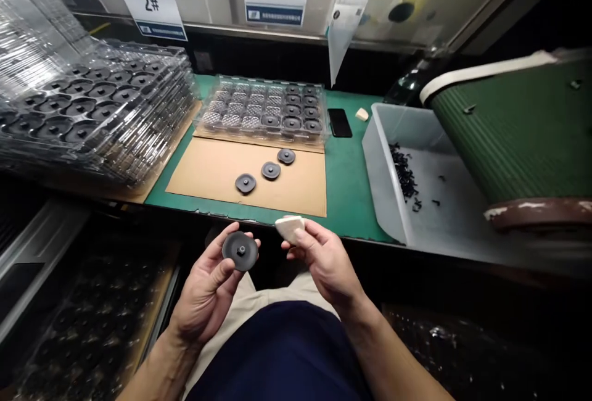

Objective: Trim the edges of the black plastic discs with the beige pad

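Observation:
My left hand (208, 287) holds a round black disc (239, 250) with a small hub in its middle, fingers curled round its rim. My right hand (321, 256) grips a cream-coloured block (290, 227), pinched between thumb and fingers just right of the disc. Both hands hover over my lap, in front of the green table's edge. Three more black discs (271, 170) lie in a slanted row on a brown cardboard sheet (208, 169). Behind them a clear plastic tray (261, 108) has black discs in its right-hand pockets.
A tall stack of clear trays with discs (92, 111) fills the left. A white bin (386, 173) with small black bits stands right, under a green conveyor (518, 129). A black phone (340, 122) and a second cream block (361, 114) lie behind.

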A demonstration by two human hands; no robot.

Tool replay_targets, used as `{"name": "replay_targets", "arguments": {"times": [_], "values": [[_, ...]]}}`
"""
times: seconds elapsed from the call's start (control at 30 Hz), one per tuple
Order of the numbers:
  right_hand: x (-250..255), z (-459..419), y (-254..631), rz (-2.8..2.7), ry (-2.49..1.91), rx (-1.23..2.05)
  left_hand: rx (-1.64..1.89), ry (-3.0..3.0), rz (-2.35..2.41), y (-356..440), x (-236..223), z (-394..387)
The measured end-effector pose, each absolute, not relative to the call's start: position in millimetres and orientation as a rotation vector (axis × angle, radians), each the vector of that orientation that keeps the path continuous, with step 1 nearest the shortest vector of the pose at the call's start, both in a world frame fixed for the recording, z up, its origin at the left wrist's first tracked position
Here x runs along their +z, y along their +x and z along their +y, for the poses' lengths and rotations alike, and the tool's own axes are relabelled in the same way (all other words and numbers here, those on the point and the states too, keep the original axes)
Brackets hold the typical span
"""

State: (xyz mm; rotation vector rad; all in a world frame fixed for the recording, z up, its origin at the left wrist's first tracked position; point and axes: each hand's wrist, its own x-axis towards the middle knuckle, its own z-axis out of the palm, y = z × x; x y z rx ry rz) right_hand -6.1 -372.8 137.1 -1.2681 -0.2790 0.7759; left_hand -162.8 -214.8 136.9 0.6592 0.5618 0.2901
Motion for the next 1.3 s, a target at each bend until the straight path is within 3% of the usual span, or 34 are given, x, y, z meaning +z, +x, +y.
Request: {"name": "replay_targets", "arguments": {"times": [0.23,0.37,0.47,0.6,0.77,0.97,1.1,1.3], "values": [[164.1,-380.8,-48.6,-1.059,-1.713,0.314,0.318,0.776,0.582,-172.1,148.6,-227.9],[168.1,-380.8,-54.0,-1.016,-1.663,0.492,0.327,0.790,0.580,-178.4,150.0,-229.8],[170.7,-379.6,-53.2,-0.995,-1.701,0.372,0.335,0.793,0.581,-181.6,152.2,-229.8],[174.5,-378.8,-48.2,-1.082,-1.656,0.489,0.333,0.774,0.571,-184.1,156.9,-229.4],[174.0,-376.8,-43.8,-1.243,-1.734,0.130,0.241,0.742,0.554,-184.5,160.0,-228.4],[181.3,-377.7,-54.9,-1.079,-1.762,0.413,0.298,0.700,0.607,-185.6,161.2,-228.8],[176.2,-377.0,-55.1,-1.126,-1.854,0.186,0.287,0.710,0.603,-186.0,166.5,-229.1],[175.4,-380.1,-51.1,-1.051,-1.730,0.189,0.286,0.738,0.584,-184.1,175.1,-228.0]]}}
